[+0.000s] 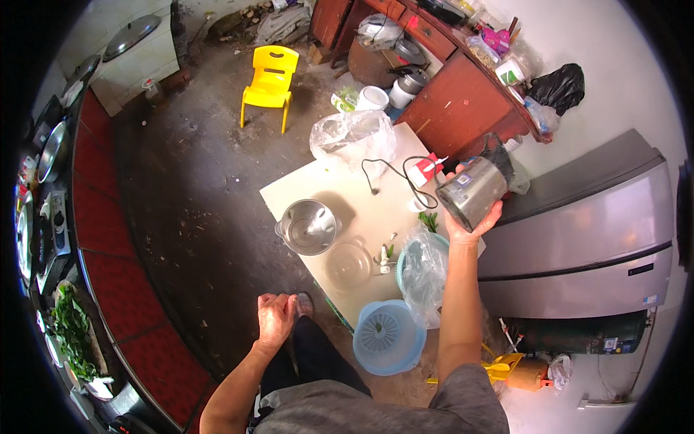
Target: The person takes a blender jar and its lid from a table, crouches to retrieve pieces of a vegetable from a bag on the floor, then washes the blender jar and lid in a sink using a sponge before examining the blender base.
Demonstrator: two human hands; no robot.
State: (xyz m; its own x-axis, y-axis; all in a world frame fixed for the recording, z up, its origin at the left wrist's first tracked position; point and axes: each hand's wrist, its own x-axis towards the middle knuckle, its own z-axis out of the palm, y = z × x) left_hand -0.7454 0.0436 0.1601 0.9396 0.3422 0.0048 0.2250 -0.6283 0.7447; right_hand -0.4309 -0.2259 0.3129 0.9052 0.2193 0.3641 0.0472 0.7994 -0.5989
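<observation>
My right hand (477, 219) grips the steel motor base of a food chopper (470, 190) over the table's right side, its black cord (404, 172) trailing on the tabletop. My left hand (276, 320) is raised near my body, fingers curled, with nothing visible in it. On the pale table (293, 187) stand a clear plastic chopper bowl (309, 227), a clear round lid (348, 266) and a white blade piece (384, 260) with green bits beside it. Green peppers (428, 221) lie near the teal basin (404, 266), which a clear plastic bag (425, 276) partly covers.
Below the table edge sits a blue strainer basket (389, 337). A yellow child's chair (269, 87) stands on the floor, a grey fridge (580, 233) at the right, a red cabinet (450, 108) behind. Leafy greens (73, 331) lie on the left counter. A clear bag (352, 135) rests on the table.
</observation>
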